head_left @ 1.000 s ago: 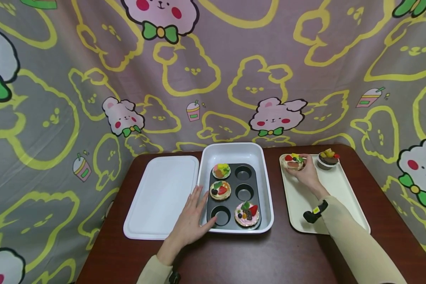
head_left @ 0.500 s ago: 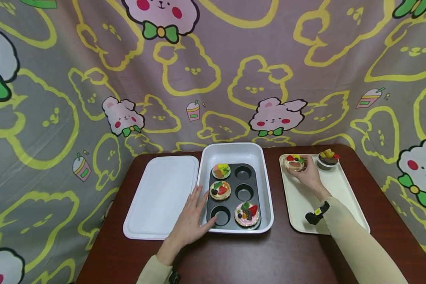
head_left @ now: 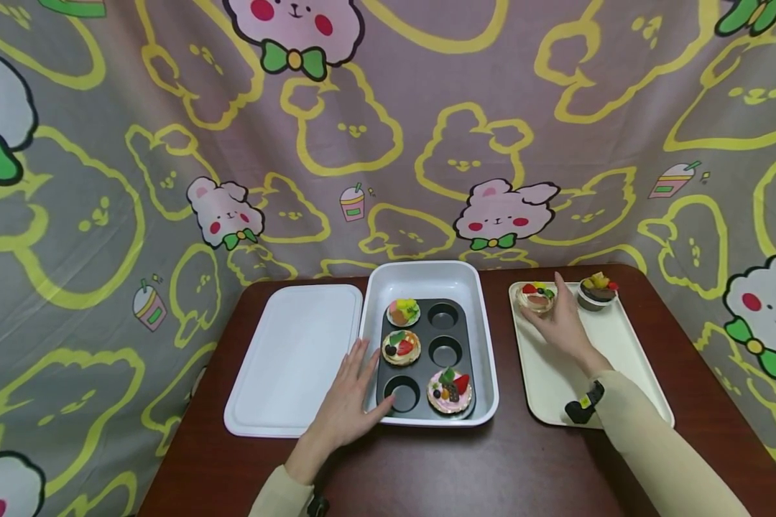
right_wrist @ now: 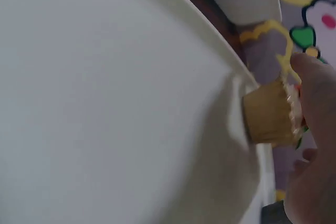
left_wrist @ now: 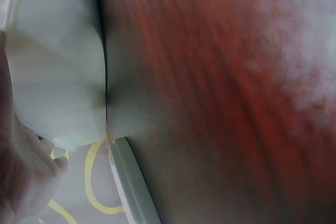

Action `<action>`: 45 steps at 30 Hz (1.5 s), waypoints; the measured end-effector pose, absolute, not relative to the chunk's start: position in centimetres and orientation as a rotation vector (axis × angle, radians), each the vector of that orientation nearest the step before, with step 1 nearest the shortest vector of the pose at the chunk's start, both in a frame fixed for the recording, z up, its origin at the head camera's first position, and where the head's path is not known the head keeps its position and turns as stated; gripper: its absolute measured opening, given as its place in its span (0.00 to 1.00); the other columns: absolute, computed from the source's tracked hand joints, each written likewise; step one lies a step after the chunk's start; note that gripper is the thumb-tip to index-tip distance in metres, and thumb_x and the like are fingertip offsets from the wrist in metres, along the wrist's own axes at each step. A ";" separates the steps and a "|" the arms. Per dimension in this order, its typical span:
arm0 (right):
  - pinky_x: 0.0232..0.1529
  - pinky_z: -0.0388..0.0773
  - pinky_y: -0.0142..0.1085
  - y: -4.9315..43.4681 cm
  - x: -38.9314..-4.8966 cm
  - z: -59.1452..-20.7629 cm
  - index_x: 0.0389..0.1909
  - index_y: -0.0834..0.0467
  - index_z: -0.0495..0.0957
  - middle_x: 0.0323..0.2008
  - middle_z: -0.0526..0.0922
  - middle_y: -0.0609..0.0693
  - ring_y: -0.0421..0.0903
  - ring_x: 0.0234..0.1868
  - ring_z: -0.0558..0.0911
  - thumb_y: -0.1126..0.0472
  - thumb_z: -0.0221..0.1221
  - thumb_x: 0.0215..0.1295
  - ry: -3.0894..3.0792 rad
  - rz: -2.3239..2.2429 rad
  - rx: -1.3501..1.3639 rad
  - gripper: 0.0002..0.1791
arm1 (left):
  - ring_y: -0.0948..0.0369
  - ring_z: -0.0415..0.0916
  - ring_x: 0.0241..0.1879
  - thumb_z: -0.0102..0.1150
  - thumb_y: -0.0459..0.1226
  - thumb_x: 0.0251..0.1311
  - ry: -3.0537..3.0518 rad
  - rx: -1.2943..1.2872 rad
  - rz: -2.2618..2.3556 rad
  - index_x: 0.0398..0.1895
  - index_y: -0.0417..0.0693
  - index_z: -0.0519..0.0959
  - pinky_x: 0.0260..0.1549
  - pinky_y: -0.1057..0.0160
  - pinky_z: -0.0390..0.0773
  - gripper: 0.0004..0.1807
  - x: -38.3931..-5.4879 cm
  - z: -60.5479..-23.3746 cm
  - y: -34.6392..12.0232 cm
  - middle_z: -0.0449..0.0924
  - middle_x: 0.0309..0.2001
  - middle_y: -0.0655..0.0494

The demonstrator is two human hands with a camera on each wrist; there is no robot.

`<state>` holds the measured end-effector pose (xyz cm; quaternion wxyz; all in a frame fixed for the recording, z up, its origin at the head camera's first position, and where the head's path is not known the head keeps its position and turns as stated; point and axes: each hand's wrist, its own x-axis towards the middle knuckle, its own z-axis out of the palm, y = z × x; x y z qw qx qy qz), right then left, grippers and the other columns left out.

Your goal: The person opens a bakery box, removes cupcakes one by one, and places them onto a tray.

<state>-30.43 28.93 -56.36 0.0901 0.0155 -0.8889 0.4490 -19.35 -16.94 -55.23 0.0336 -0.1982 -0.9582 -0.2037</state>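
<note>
My right hand (head_left: 559, 323) is beside a fruit-topped toy cupcake (head_left: 535, 298) at the far left corner of a cream tray (head_left: 611, 366). Its fingers look spread and loose around the cupcake; whether a fingertip touches it is hard to see. In the right wrist view, the cupcake's tan ribbed base (right_wrist: 269, 113) stands on the tray. My left hand (head_left: 345, 409) rests with straight, spread fingers over the left rim of a white bin (head_left: 420, 271). Its thumb reaches over the dark muffin pan (head_left: 423, 359) inside.
Three dessert pieces sit in the pan: a fruit tart (head_left: 402, 347), a yellow-topped one (head_left: 404, 311) and a pink-topped one (head_left: 449, 390). A chocolate cup dessert (head_left: 598, 290) stands at the tray's far right. Left of the bin lies a white lid (head_left: 297, 359).
My right hand's fingers have loosened and spread from the cupcake, and its wrist has shifted slightly right and nearer. The cupcake has barely moved. My left hand stays in place.
</note>
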 end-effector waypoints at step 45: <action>0.71 0.82 0.61 17.0 -21.3 -51.7 0.84 0.57 0.64 0.76 0.76 0.62 0.61 0.73 0.81 0.39 0.86 0.49 -2.941 0.837 0.998 0.65 | 0.42 0.47 0.90 0.63 0.62 0.70 -2.933 -0.618 -0.626 0.86 0.43 0.64 0.86 0.35 0.58 0.51 -19.2 -55.2 -17.0 0.50 0.90 0.39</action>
